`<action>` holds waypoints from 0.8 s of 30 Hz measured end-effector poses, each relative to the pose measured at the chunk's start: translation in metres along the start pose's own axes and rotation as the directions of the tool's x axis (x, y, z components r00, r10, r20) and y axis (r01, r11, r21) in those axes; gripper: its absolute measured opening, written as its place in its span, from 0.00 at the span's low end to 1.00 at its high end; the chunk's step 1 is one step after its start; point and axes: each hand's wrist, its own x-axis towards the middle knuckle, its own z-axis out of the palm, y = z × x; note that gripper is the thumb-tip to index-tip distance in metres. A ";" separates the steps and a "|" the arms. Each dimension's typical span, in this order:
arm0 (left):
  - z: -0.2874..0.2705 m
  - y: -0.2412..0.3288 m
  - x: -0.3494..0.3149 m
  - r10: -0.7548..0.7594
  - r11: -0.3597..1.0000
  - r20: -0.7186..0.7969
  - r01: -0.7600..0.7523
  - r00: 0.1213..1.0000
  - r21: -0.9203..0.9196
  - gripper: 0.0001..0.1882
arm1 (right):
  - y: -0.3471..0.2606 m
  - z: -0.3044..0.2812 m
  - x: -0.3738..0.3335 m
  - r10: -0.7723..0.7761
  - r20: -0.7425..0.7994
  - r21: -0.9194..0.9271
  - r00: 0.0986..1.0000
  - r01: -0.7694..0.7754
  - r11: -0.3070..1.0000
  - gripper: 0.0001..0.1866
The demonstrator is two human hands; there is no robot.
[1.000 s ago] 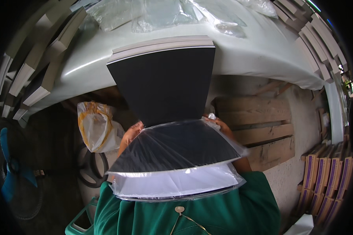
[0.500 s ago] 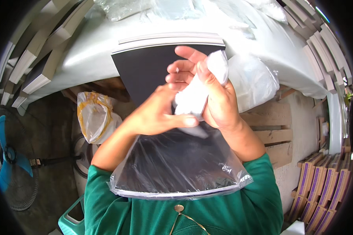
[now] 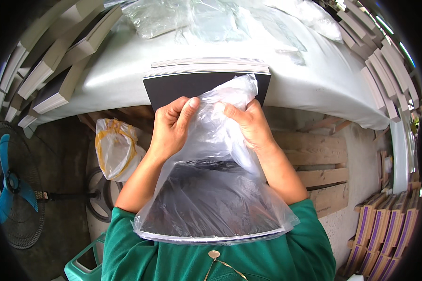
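Note:
A clear plastic bag (image 3: 220,140) lies over my lap with a flat black-covered book (image 3: 206,201) inside it, its pale edge toward my body. The loose end of the bag rises in crumpled folds between my hands. My left hand (image 3: 173,125) pinches its left side, thumb up. On the right, my right hand (image 3: 249,122) grips the plastic with the thumb on top and the fingers mostly hidden behind it. Just beyond my hands, black-covered books (image 3: 166,89) are stacked at the table edge, partly covered by the raised plastic.
A white-covered table (image 3: 126,70) curves ahead, with clear plastic bags (image 3: 215,23) on its far part. Stacked books (image 3: 56,93) stand at the left, more books (image 3: 384,79) at the right. A blue-bladed fan (image 3: 14,187), tied plastic bag (image 3: 119,150), wooden pallet (image 3: 323,178) and cartons (image 3: 380,229) surround me.
The white bunched thing that showed in my right hand is no longer discernible. Plastic spread out at the right is now gathered between both hands, and my left hand has closed on it.

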 end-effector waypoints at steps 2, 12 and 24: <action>0.013 0.006 0.002 0.039 0.991 -0.121 -0.054 0.992 -0.127 0.09 | 0.002 -0.002 0.001 0.040 0.061 0.065 0.997 -0.043 0.997 0.14; 0.005 0.000 -0.004 0.073 0.989 -0.086 -0.083 0.994 -0.119 0.07 | 0.018 -0.001 0.002 -0.025 -0.049 0.154 0.998 0.032 0.988 0.15; -0.009 -0.001 0.010 -0.022 0.885 -0.119 -0.036 0.993 -0.464 0.14 | 0.007 -0.005 -0.004 0.011 0.271 0.238 0.962 -0.078 0.968 0.16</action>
